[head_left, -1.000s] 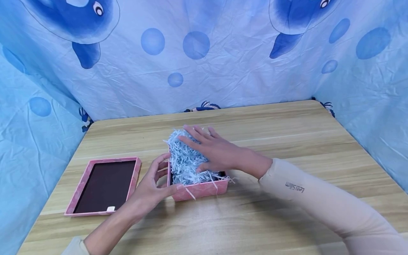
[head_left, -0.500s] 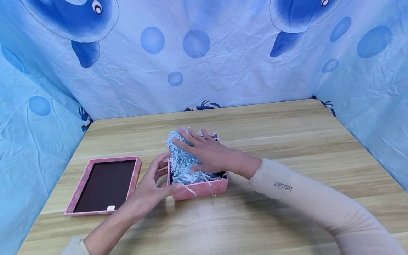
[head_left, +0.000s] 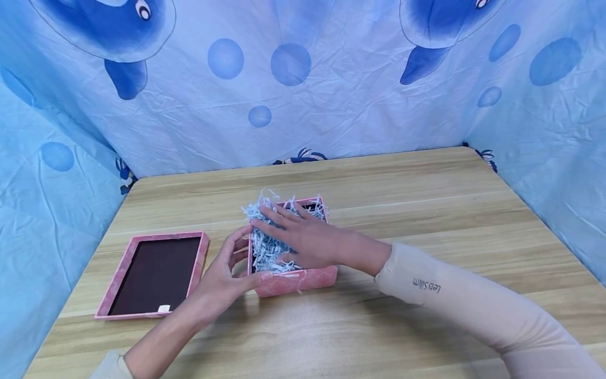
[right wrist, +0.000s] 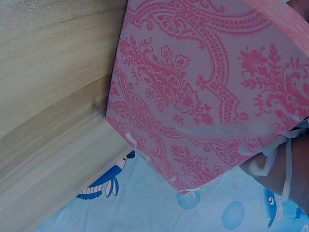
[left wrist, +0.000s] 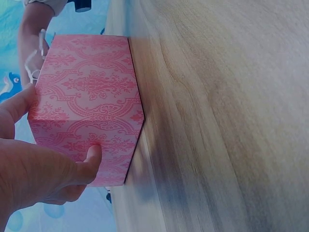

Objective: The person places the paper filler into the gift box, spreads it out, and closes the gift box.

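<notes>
A pink patterned box [head_left: 298, 281] stands on the table, filled with pale blue shredded paper [head_left: 266, 250]. My left hand [head_left: 224, 281] holds the box at its left front corner, thumb at the front and fingers bent along the left side. In the left wrist view a bent finger presses against the box wall [left wrist: 87, 96]. Over the filling, my right hand [head_left: 307, 239] lies palm down with spread fingers, pressing on the shreds. The right wrist view mostly shows the box's outer wall [right wrist: 193, 87], with a few paper strands hanging at its edge.
To the left of the box lies a pink-rimmed lid [head_left: 203, 252], its dark inside facing up, with a small white piece [head_left: 163, 308] near its front edge. The wooden table [head_left: 402, 195] ends at a blue curtain [head_left: 331, 121] printed with dolphins.
My right hand has moved left and lower over the box, pushing the shredded paper down. More of the box's back and right rim shows. The left hand has stayed in place.
</notes>
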The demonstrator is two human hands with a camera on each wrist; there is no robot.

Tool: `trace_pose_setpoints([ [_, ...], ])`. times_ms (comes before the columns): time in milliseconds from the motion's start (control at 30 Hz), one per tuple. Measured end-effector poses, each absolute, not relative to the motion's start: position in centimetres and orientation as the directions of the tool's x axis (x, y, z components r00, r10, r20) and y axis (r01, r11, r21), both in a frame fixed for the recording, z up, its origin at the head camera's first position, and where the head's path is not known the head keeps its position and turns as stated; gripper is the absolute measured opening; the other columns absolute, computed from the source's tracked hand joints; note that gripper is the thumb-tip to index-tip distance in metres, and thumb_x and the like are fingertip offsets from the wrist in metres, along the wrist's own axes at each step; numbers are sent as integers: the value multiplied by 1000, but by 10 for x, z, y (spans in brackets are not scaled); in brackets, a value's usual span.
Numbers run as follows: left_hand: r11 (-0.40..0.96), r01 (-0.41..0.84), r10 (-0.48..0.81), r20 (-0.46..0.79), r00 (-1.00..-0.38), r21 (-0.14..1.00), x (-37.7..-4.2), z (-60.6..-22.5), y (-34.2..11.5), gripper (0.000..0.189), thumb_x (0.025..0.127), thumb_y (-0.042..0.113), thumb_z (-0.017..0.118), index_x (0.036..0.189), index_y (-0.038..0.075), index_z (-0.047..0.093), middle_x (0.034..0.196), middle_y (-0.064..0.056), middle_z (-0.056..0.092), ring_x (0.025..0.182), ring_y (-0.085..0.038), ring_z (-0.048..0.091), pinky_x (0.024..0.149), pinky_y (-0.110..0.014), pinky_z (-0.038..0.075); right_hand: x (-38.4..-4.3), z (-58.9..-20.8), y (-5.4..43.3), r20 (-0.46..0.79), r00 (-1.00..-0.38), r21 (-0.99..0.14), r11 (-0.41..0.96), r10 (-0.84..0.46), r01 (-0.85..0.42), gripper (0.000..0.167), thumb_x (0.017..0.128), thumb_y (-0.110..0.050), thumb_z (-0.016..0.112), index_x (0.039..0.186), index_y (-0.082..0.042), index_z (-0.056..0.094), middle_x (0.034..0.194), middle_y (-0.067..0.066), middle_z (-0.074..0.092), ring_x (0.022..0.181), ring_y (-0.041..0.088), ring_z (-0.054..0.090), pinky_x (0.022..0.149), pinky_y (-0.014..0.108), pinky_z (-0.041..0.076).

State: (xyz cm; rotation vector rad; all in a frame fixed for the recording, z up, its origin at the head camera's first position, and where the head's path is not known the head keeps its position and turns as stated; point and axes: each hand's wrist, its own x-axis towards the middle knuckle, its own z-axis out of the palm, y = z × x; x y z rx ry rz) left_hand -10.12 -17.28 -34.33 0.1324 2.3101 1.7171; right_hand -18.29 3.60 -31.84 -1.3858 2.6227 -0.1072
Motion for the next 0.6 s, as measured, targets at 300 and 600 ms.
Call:
trace_pose_setpoints([
  [300,294,-85,229,-157,-961,952,-101,-343,-174,87,83,25,77,149,30,21,147,-10,27,140,-35,26,109,-59,26,-184,-320,31,-272,-564,-159,614,-780,-773,79,98,-48,47,152,-37,-10,161,-3,-11,147,18,-8,116,51,9],
  [600,288,-79,233,-150,-961,954,-102,-345,-175,89,82,24,77,150,27,19,147,-10,28,139,-35,27,110,-58,26,-188,-329,21,-358,-575,-132,650,-736,-749,77,97,-51,43,152,-36,-10,161,-5,-10,147,20,-7,116,51,9],
])
